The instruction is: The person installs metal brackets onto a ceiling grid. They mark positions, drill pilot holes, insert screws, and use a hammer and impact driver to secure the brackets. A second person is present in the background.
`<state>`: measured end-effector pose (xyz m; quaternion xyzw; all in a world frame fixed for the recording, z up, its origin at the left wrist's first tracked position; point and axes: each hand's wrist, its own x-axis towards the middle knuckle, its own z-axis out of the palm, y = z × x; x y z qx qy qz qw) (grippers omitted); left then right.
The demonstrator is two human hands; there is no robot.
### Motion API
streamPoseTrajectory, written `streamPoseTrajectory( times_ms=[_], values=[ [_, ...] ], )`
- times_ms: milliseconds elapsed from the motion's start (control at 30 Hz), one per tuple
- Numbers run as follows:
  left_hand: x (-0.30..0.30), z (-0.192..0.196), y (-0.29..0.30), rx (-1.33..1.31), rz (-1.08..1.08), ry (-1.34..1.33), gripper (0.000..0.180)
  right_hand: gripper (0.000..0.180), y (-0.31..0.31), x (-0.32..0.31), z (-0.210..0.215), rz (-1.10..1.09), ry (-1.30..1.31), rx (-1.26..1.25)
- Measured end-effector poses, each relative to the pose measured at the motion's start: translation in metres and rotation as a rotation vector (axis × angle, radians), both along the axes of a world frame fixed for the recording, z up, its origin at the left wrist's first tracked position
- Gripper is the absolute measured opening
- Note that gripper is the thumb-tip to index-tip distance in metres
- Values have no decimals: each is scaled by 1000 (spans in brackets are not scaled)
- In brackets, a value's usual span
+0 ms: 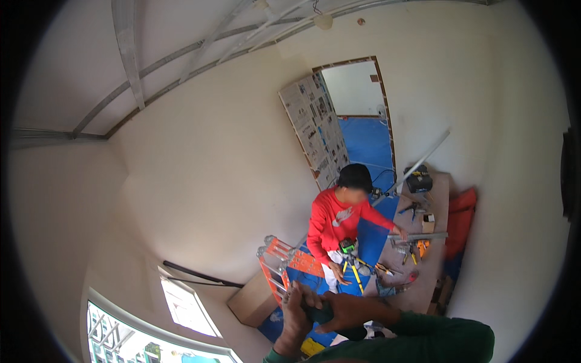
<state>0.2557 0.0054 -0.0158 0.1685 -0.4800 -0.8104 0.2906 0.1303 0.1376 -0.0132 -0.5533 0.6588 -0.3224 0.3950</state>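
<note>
My left hand point(294, 311) and my right hand point(348, 311) meet at the lower middle, below my view of the room. Between them is a small dark, rounded object point(321, 313), its kind hidden by my fingers. Both hands are closed about it, the left with its fingers curled at the object's near left side and the right wrapped over the other side. Beyond them, a person in a red sweater point(321, 219) and black cap stands by a green laser level point(347, 246) on a yellow tripod. That person's one hand reaches to a metal channel point(417, 236) on the work board.
Several hand tools, a small box point(428, 223) and a black tool bag point(417, 179) lie on the board point(439, 199) at right. An orange ladder point(305, 261) stands left of the person. Blue sheeting point(366, 142) covers the floor. Metal ceiling framing point(127, 51) runs overhead; a newspaper-covered door point(315, 124) stands open.
</note>
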Motion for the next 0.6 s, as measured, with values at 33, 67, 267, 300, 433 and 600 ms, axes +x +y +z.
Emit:
streamPoseTrajectory(
  times_ms=[33,67,267,300,433,600],
  values=[
    [3,7,1,42,4,-9,37,110,6,1,1,27,-116,-55],
    [8,18,-1,93,18,-60,38,116,14,1,5,72,-216,-100],
    [39,161,-45,144,68,294,43,128,36,30,71,111,21,-632],
    [45,187,-47,106,72,323,44,124,36,39,85,46,121,-732],
    [58,275,-29,-137,-86,434,51,108,18,53,133,-222,342,-874],
    [91,374,-38,-711,-37,555,103,80,28,48,211,-439,327,-1402]
  ],
)
